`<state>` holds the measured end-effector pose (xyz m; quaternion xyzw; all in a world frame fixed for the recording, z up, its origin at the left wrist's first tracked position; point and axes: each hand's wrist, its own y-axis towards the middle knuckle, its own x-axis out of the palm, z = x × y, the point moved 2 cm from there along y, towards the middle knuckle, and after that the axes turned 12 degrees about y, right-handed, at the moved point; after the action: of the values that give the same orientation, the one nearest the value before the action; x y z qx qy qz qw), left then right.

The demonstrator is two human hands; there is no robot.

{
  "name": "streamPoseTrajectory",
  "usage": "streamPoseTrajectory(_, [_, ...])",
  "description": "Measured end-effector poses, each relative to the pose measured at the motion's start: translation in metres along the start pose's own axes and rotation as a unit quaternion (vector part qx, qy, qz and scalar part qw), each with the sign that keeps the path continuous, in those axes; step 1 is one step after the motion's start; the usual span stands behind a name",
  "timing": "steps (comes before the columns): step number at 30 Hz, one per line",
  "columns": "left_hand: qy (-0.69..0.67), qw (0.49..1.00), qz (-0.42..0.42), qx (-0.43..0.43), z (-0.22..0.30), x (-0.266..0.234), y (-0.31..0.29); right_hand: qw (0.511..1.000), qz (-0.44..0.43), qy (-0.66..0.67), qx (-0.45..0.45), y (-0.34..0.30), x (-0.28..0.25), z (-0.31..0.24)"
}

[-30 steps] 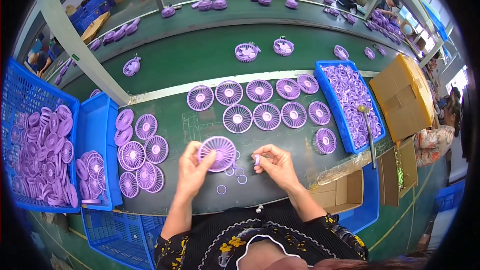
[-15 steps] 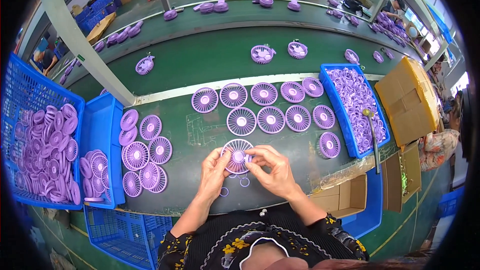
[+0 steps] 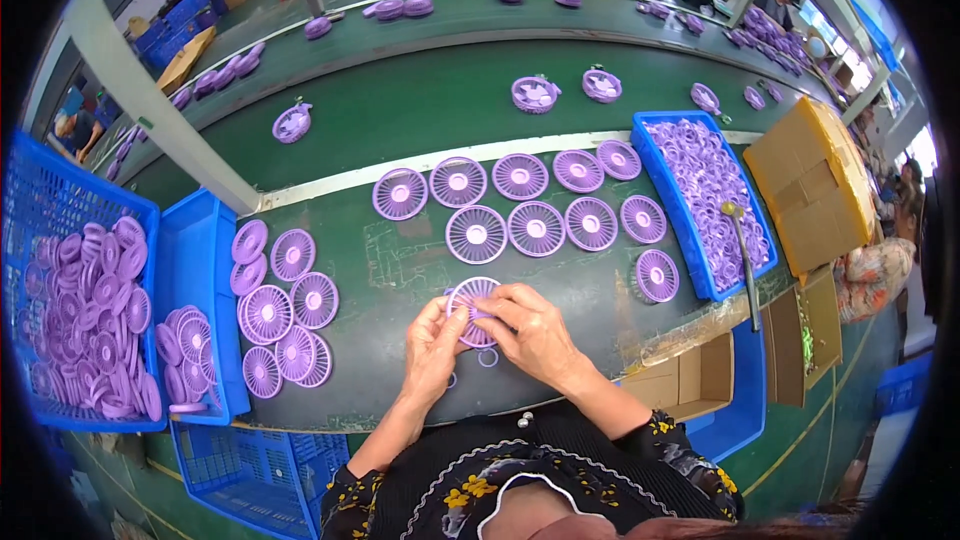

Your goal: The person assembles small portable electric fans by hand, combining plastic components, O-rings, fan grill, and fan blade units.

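A round purple fan grille (image 3: 474, 290) with fine spokes is tilted up between my hands, above the near part of the bench. My left hand (image 3: 430, 352) grips its left rim, thumb on the front. The fingers of my right hand (image 3: 537, 335) are pinched together over the middle of the grille, and they hide whatever is at their tips. Below lies a thin purple ring (image 3: 495, 359) on the dark bench, with another partly covered by my left hand. Beyond my hands, grilles (image 3: 476, 234) lie in two rows.
On the left, more grilles (image 3: 294, 255) lie beside a blue tray (image 3: 205, 240) and a heaped blue crate (image 3: 90, 190). At right stands a blue bin (image 3: 668, 202) of small purple rings, a hammer (image 3: 746, 265) across it. A green conveyor (image 3: 420, 100) carries fan parts behind; cardboard boxes (image 3: 810, 190) stand right.
The right fingers have moved inward, from the grille's right side onto its middle; the small light ring at their tips is now hidden. The grille has tilted. The whole view has shifted slightly.
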<state>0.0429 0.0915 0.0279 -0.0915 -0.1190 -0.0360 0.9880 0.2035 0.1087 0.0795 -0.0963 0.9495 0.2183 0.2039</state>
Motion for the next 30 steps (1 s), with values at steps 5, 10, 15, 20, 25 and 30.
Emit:
streamPoseTrajectory(5, [0.010, 0.998, -0.020, -0.060, 0.011, -0.017, -0.004, 0.992, -0.040, 0.034, -0.112, -0.002, -0.003, 0.007])
streamPoseTrajectory(10, [0.039, 0.995, -0.077, -0.052, 0.015, -0.004, 0.004, 0.992, -0.075, 0.046, -0.091, -0.009, -0.015, 0.015])
streamPoseTrajectory(15, [0.145, 0.985, -0.090, 0.006, 0.013, 0.031, 0.023, 0.997, 0.054, 0.055, 0.000, -0.016, -0.055, 0.013])
streamPoseTrajectory(20, [0.398, 0.878, -0.061, 0.259, 0.024, 0.090, 0.037, 0.925, 0.291, 0.193, 0.151, -0.067, -0.090, 0.041])
streamPoseTrajectory(25, [0.489, 0.750, -0.091, 0.436, -0.032, 0.143, 0.051, 0.904, 0.392, 0.145, 0.085, -0.091, -0.106, 0.041])
streamPoseTrajectory(30, [0.537, 0.688, -0.156, 0.463, -0.033, 0.139, 0.045, 0.963, 0.248, 0.104, 0.038, -0.072, -0.082, 0.026])
